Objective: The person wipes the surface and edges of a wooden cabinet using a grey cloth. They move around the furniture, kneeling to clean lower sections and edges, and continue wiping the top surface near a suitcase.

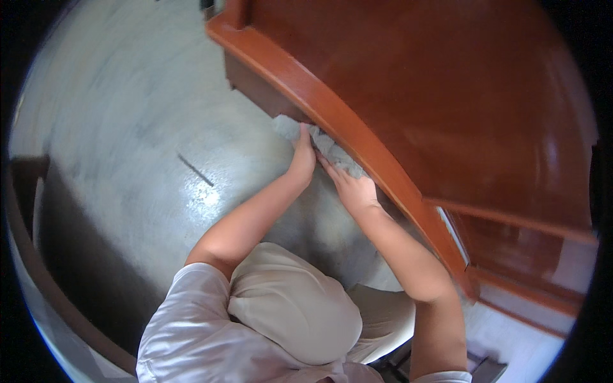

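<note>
A crumpled light-grey cloth (343,157) is pressed along the side of a reddish-brown wooden desk (415,102), just under its overhanging edge. My left hand (304,155) grips the cloth near its left end, thumb side up. Close beside it, my right hand (355,190) is on the cloth's right part, its fingers pointing toward the left hand. The fingertips of both hands are partly hidden by the cloth and the desk edge.
Smooth grey floor (140,115) spreads to the left, with a thin dark strip (195,170) on it. A curved brown wooden edge (57,300) stands at the lower left. Lower wooden rails (530,290) of the desk are at the right. My bent knee (294,300) is below my hands.
</note>
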Available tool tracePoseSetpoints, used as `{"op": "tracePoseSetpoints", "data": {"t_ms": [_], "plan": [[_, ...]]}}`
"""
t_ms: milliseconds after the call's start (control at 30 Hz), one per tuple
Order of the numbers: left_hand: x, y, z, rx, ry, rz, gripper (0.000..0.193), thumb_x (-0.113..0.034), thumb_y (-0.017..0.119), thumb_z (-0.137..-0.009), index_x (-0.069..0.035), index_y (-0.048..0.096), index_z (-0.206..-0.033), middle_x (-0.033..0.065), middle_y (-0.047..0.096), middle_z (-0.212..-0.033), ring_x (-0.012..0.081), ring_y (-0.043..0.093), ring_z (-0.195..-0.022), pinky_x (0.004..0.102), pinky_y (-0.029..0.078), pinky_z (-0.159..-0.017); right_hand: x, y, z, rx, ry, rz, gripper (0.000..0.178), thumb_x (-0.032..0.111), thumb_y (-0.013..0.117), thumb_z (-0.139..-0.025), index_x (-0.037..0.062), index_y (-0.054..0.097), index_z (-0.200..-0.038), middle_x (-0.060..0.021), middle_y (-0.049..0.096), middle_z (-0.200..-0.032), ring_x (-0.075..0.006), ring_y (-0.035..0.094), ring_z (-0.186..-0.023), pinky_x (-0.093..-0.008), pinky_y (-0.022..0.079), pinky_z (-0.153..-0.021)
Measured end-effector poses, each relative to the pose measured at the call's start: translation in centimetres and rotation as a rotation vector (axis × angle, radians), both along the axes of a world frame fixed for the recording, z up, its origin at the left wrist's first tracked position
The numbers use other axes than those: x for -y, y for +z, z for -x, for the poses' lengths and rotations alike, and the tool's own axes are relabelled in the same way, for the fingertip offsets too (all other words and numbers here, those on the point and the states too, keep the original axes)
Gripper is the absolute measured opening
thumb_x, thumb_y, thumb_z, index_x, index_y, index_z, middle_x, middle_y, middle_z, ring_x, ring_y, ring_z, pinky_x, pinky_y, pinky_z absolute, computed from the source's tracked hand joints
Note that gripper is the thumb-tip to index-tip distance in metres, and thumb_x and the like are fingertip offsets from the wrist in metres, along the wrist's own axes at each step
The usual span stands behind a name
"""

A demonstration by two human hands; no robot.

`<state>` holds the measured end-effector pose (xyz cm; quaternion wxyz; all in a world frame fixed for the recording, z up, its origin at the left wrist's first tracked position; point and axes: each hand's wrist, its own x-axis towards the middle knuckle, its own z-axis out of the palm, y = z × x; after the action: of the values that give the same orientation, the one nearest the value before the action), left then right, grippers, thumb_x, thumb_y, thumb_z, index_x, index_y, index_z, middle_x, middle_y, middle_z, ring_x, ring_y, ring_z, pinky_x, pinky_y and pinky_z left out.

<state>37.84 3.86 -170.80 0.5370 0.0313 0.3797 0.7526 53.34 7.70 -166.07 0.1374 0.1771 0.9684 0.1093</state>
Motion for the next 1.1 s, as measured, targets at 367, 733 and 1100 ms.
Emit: {"op": "tracePoseSetpoints", "data": {"t_ms": [367,733,1100], "plan": [[3.8,-4.8,-16.8,-0.496,-0.654,0.129,0.070,-0.050,0.042,-0.100,0.004,0.029,-0.143,0.0109,0.046,-0.135,0.0231,0.045,-0.119,0.0340,0.035,-0.102,1.5,0.2,-23.6,0.093,-0.101,-0.070,0.060,0.014,0.047,-0.090,0.0322,0.039,-0.146,0.0044,0.065,-0.118,-0.0189,0.067,-0.093,-0.0366,0.053,-0.077],[0.3,7.7,-25.1,-0.704,-1.375,0.341,0.049,-0.015,0.060,-0.093,0.000,0.043,-0.138,0.0123,0.056,-0.125,0.0269,0.052,-0.117,0.0390,0.046,-0.092,7.1,0.0,-33.7,-0.517,-0.567,0.072,0.051,0.004,0.059,-0.077,0.0135,0.057,-0.127,-0.0072,0.057,-0.119,-0.0308,0.052,-0.109,-0.0404,0.045,-0.094],[-1.6,19.3,-33.2,-2.846,-0.604,-1.435,0.067,-0.020,0.060,-0.079,-0.015,0.042,-0.144,0.0054,0.035,-0.150,0.0286,0.041,-0.129,0.0477,0.031,-0.108,11.0,-1.2,-31.4,-1.534,-1.248,0.438,0.055,0.021,0.057,-0.085,-0.0077,0.042,-0.129,-0.0308,0.030,-0.144,-0.0448,0.025,-0.137,-0.0487,0.021,-0.113]]}}
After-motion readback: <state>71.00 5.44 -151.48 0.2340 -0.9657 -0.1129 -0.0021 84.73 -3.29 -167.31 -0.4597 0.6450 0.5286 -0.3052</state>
